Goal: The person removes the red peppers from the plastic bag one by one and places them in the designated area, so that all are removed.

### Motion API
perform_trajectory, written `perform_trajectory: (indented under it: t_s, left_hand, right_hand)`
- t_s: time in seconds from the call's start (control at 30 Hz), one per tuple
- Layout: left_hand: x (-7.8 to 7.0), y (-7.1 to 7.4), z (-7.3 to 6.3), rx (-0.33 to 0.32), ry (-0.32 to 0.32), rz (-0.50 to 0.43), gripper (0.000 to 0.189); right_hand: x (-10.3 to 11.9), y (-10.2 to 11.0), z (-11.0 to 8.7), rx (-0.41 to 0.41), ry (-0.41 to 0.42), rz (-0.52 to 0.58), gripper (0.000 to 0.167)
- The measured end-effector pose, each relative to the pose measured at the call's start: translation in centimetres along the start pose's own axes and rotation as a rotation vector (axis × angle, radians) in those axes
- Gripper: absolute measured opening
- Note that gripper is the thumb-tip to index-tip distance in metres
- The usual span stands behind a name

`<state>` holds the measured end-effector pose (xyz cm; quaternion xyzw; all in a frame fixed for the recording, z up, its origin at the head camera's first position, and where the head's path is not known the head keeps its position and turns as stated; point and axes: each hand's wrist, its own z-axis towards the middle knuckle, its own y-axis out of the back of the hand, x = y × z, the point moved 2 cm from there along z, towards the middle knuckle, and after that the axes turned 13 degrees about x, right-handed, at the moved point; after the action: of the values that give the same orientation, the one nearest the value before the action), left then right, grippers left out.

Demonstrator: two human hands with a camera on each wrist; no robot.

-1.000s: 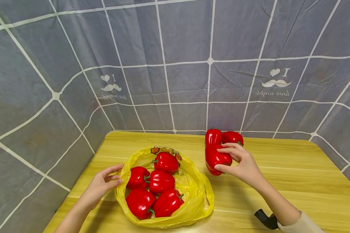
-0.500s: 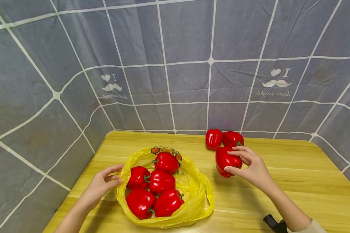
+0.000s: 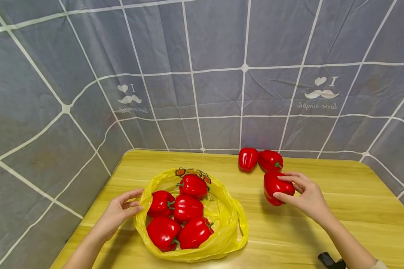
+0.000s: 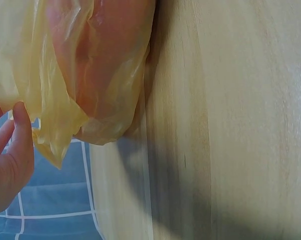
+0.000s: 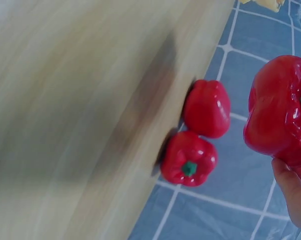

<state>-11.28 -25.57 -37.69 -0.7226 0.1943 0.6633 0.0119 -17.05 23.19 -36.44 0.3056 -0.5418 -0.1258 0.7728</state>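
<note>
A glossy red bell pepper is in my right hand, gripped between thumb and fingers and raised over the right half of the table. The right wrist view shows the same pepper with part of its green stem. My left hand pinches the left rim of a yellow plastic bag. Inside the open bag lie several red bell peppers. In the left wrist view, thumb and fingertip meet at the bag's thin edge, and red shows through the plastic.
Two more bell peppers, one upright and one on its side, sit at the table's back edge. The wooden table meets a grey gridded cloth behind and at the sides. A black object is by the right forearm.
My right hand has moved right with the bell pepper, away from the bag and the two peppers at the back. The left hand stays at the bag's rim.
</note>
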Motion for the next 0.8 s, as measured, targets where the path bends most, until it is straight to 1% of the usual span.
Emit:
perform_trajectory:
  t_s: [0.17, 0.33, 0.5, 0.8]
  left_hand:
    - [0.1, 0.0, 0.1, -0.017, 0.005, -0.001, 0.056]
    - [0.1, -0.1, 0.2, 0.001, -0.015, 0.005, 0.056]
    - [0.2, -0.1, 0.3, -0.007, -0.002, 0.001, 0.056]
    - [0.3, -0.1, 0.2, 0.007, -0.011, -0.011, 0.056]
  right_hand:
    - [-0.7, 0.6, -0.2, 0.000, -0.035, -0.021, 0.042]
    - [-1.4, 0.9, -0.4, -0.012, -0.063, -0.034, 0.041]
    - [-2.1, 1.1, -0.5, -0.020, -0.091, -0.050, 0.041]
    - [-3.3, 1.5, -0.7, -0.039, -0.099, -0.056, 0.042]
